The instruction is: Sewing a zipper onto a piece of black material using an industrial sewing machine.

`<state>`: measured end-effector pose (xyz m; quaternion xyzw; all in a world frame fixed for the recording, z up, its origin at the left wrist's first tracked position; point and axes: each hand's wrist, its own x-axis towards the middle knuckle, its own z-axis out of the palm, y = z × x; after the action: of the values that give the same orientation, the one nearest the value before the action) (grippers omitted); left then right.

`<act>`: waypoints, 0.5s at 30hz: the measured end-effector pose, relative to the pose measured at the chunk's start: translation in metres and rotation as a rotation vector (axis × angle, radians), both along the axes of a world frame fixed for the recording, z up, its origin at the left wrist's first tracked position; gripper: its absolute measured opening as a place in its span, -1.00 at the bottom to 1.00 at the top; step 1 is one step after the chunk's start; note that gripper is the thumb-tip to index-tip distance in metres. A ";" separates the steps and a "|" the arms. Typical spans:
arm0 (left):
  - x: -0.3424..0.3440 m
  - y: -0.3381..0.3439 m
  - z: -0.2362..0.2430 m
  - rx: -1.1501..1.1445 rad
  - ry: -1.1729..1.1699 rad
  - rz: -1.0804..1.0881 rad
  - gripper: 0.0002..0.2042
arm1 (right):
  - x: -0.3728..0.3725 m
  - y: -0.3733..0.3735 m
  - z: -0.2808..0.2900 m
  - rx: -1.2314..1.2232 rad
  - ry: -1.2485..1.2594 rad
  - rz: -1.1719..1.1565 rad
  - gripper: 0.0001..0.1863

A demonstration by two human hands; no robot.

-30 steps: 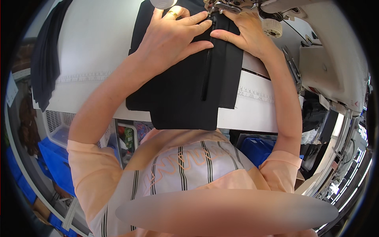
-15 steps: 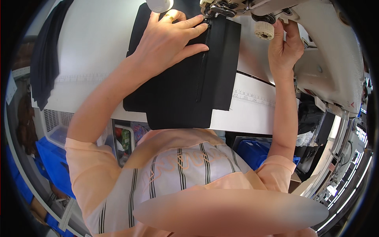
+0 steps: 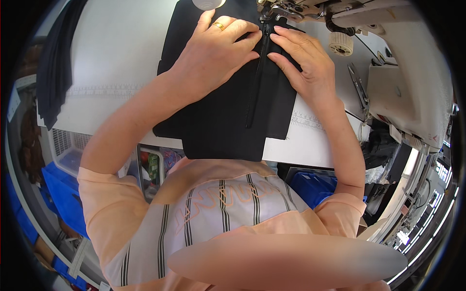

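Observation:
A black fabric panel with a long black zipper lies flat under the presser foot area of a sewing machine. My left hand, with a gold ring, rests open on the panel left of the zipper, fingertips close to its upper end. My right hand is open too, its fingertips touching the fabric just right of the zipper, near the foot. A ridged knob on the machine sits above my right hand, and scissor-like metal tools lie beside it.
The white worktable has printed rulers. Dark fabric pieces are stacked at the left. Below the edge are a white basket and blue bins. The machine body takes up the right side.
Half a second ago my right hand was up beside the machine's knob; it is back on the fabric now. My left hand and the panel have shifted only slightly.

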<state>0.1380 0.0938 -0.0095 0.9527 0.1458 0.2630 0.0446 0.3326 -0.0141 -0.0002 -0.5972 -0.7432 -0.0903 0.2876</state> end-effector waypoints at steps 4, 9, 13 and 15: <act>-0.003 0.003 -0.001 -0.085 -0.018 -0.060 -0.69 | 0.000 -0.002 -0.006 -0.010 -0.045 -0.023 -0.68; -0.003 0.004 0.002 -0.080 -0.019 -0.036 -0.70 | 0.000 -0.001 -0.006 0.029 -0.091 -0.013 -0.67; -0.005 0.003 0.005 -0.055 0.054 -0.026 -0.66 | 0.000 0.000 -0.007 0.048 -0.114 -0.011 -0.66; -0.006 0.002 0.006 -0.028 0.077 -0.014 -0.63 | 0.001 -0.001 -0.007 0.051 -0.117 -0.011 -0.66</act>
<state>0.1323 0.0956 -0.0034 0.9624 0.1443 0.2238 0.0543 0.3333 -0.0151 -0.0073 -0.5876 -0.7529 -0.1455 0.2583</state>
